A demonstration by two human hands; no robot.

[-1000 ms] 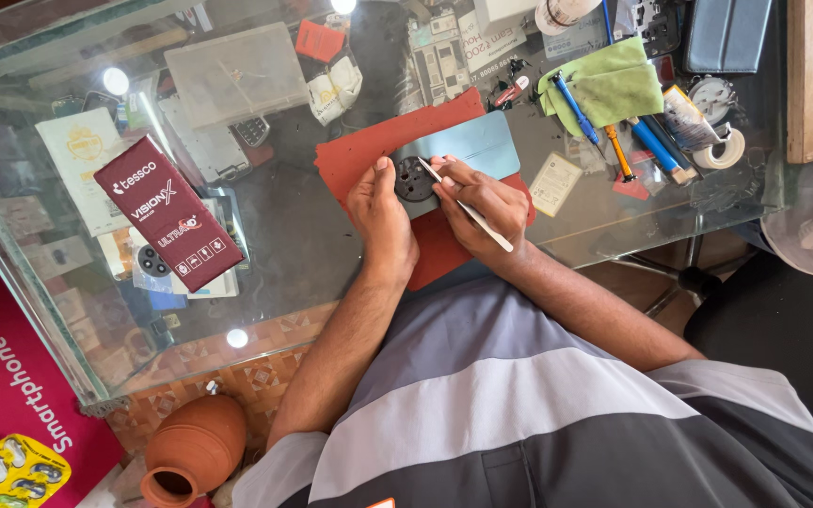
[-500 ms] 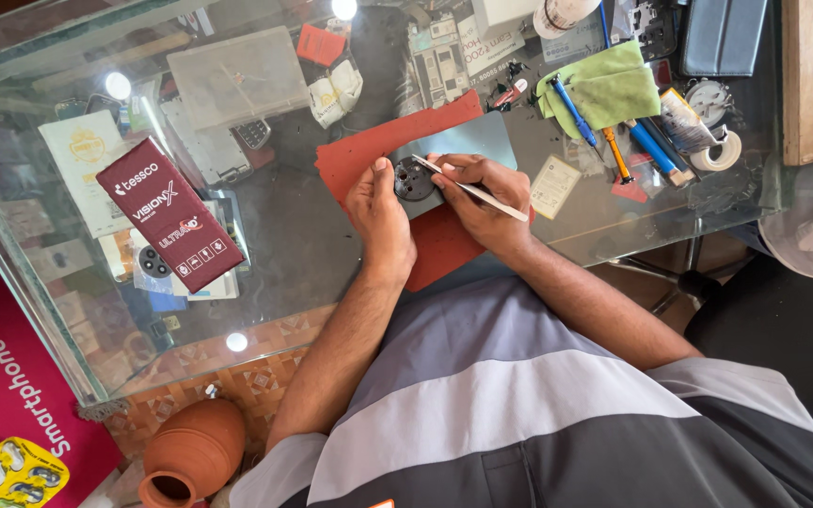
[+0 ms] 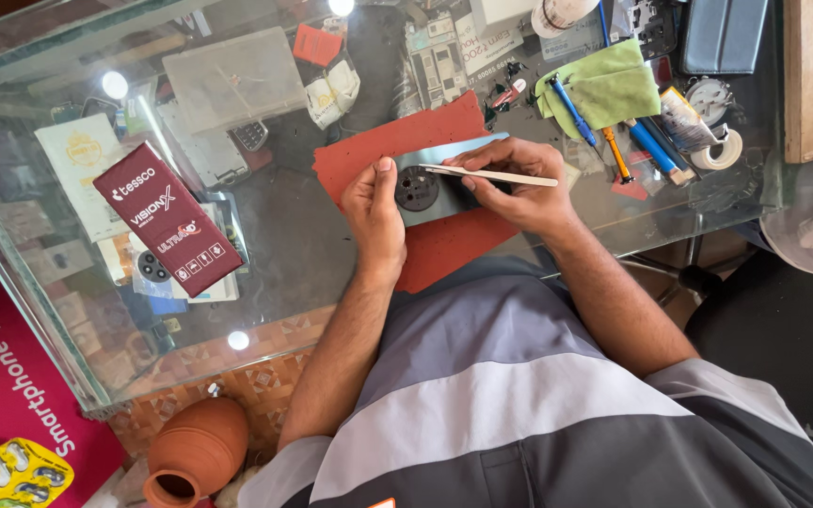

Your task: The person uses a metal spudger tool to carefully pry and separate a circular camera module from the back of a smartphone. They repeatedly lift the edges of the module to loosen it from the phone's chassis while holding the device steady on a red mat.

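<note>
A light blue phone (image 3: 439,193) lies back-up on a red mat (image 3: 406,141) on the glass table, its round black camera ring (image 3: 417,188) showing. My left hand (image 3: 375,212) rests on the phone's left end, thumb beside the camera ring. My right hand (image 3: 519,183) holds metal tweezers (image 3: 491,175) flat above the phone, tips pointing left toward the camera ring.
A maroon phone box (image 3: 169,218) lies at the left on the glass table (image 3: 68,310). A green cloth (image 3: 604,85), blue and orange screwdrivers (image 3: 632,141) and a tape roll (image 3: 719,150) sit at the right. A clay pot (image 3: 195,452) stands on the floor below.
My right hand has turned the tweezers from a steep slant to nearly level and shifted slightly right. My left thumb stays beside the camera ring.
</note>
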